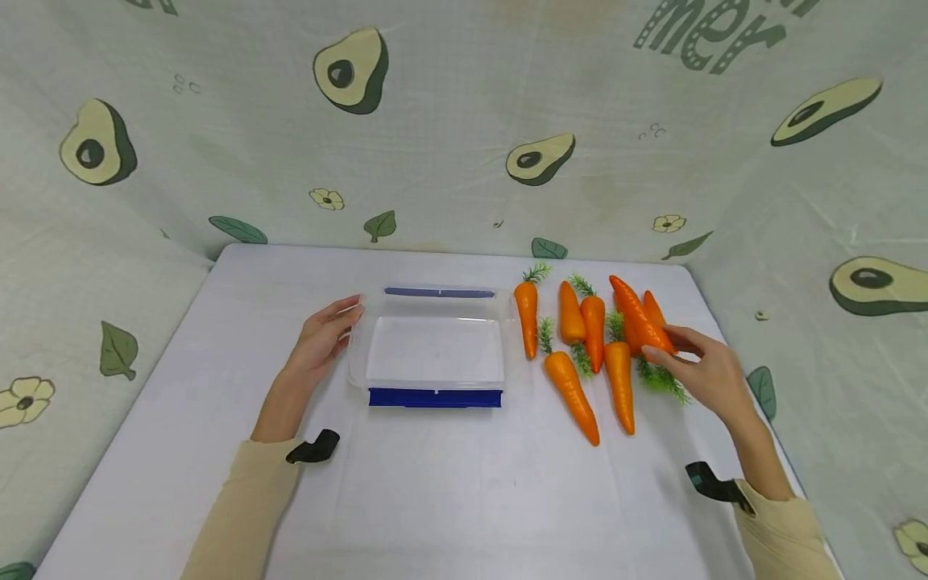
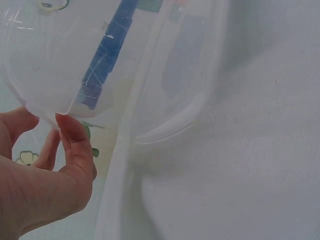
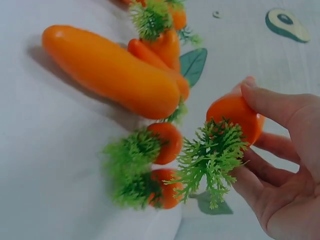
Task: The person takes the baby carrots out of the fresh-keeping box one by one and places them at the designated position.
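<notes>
A clear plastic box (image 1: 435,383) with blue clip strips (image 1: 435,398) along its front and back sides stands mid-table. My left hand (image 1: 319,346) is at its left side, and in the left wrist view that hand pinches the clear plastic edge (image 2: 45,119) between thumb and fingers. On the right, my right hand (image 1: 706,374) grips an orange carrot (image 1: 638,310) near its leafy end, above other carrots. The right wrist view shows thumb and fingers round this carrot (image 3: 237,112), its green fronds (image 3: 210,160) hanging free.
Several more carrots lie to the right of the box, among them a front one (image 1: 573,395), one close to the box (image 1: 527,314) and one under the right hand's side (image 1: 619,387). A patterned cloth (image 1: 449,121) rises behind the white table (image 1: 435,491).
</notes>
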### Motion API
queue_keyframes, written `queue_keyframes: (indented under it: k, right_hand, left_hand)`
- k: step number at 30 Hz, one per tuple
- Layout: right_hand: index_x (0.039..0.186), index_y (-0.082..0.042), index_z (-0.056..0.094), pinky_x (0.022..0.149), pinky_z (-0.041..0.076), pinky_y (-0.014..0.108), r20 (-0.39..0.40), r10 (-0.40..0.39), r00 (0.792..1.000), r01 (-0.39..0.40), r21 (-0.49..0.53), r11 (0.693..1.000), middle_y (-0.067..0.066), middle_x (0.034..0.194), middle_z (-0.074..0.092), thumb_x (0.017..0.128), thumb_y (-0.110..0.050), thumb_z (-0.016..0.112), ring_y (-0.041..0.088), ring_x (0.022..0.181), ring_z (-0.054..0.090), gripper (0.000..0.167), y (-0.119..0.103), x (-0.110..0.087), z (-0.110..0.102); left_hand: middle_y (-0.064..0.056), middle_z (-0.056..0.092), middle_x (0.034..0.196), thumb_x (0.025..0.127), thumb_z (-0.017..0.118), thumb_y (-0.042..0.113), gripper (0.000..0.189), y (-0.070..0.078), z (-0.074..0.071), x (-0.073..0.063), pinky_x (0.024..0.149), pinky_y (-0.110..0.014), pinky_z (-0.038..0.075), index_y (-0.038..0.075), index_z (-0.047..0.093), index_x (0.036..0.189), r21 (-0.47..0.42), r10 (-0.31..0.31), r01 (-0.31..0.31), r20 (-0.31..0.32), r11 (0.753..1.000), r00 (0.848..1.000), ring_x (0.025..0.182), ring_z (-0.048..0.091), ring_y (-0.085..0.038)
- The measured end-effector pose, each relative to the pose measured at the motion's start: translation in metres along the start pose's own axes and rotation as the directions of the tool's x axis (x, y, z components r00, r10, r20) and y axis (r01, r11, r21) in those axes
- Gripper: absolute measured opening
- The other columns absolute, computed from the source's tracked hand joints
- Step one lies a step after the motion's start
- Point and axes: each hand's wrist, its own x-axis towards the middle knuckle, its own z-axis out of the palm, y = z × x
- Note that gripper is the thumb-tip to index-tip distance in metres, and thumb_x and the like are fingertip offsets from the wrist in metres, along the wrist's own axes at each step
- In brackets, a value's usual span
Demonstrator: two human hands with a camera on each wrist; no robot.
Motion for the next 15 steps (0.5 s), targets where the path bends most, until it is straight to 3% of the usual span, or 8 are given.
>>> queue_keyframes:
  k: [2,4,8,13,15]
  right_hand:
    - [0.139,0.005,0.058,0.086,0.049,0.047,-0.012,0.04,0.999,-0.04,0.005,0.999,0.03,0.125,0.065,0.097,-0.037,0.074,0.047,0.113,0.058,0.061,0.007,-0.004,-0.001]
    - [0.141,0.006,0.056,0.085,0.046,0.057,-0.025,0.083,0.996,-0.083,0.006,0.997,0.032,0.125,0.064,0.098,-0.039,0.071,0.048,0.114,0.057,0.064,0.015,-0.007,-0.001]
    - [0.144,0.008,0.052,0.084,0.045,0.054,-0.042,0.192,0.98,-0.192,0.002,0.981,0.034,0.128,0.062,0.099,-0.045,0.066,0.05,0.118,0.054,0.07,0.027,-0.009,0.001]
    - [0.147,0.009,0.047,0.085,0.048,0.053,-0.036,0.343,0.939,-0.343,0.011,0.939,0.036,0.135,0.056,0.099,-0.054,0.061,0.051,0.121,0.05,0.08,0.038,-0.012,0.004]
    - [0.146,0.009,0.048,0.081,0.05,0.046,-0.043,0.384,0.922,-0.384,0.01,0.923,0.036,0.134,0.056,0.099,-0.056,0.061,0.049,0.119,0.053,0.081,0.041,-0.013,0.006]
  left_hand:
    - [-0.001,0.059,0.135,0.1,0.069,0.031,0.06,-0.001,0.0,0.001,0.084,-0.019,0.043,0.012,0.049,0.154,0.005,-0.002,0.002,-0.003,1.0,1.0,0.119,0.051,-0.017]
    - [-0.004,0.057,0.14,0.1,0.07,0.032,0.061,-0.003,0.0,0.001,0.086,-0.021,0.043,0.012,0.048,0.154,0.001,-0.002,0.002,0.003,1.0,1.0,0.121,0.05,-0.018]
    - [-0.007,0.055,0.143,0.101,0.069,0.031,0.06,-0.004,0.0,0.0,0.09,-0.024,0.042,0.011,0.048,0.154,-0.01,0.004,-0.004,0.006,1.0,1.0,0.123,0.05,-0.019]
    - [-0.007,0.054,0.144,0.101,0.068,0.031,0.061,-0.003,-0.001,0.0,0.093,-0.025,0.043,0.01,0.047,0.154,-0.025,0.017,-0.016,0.014,1.0,1.0,0.124,0.05,-0.02]
    - [-0.007,0.055,0.144,0.101,0.069,0.031,0.063,-0.003,-0.002,-0.001,0.095,-0.026,0.044,0.009,0.046,0.155,-0.024,0.018,-0.018,0.019,1.0,1.0,0.125,0.05,-0.019]
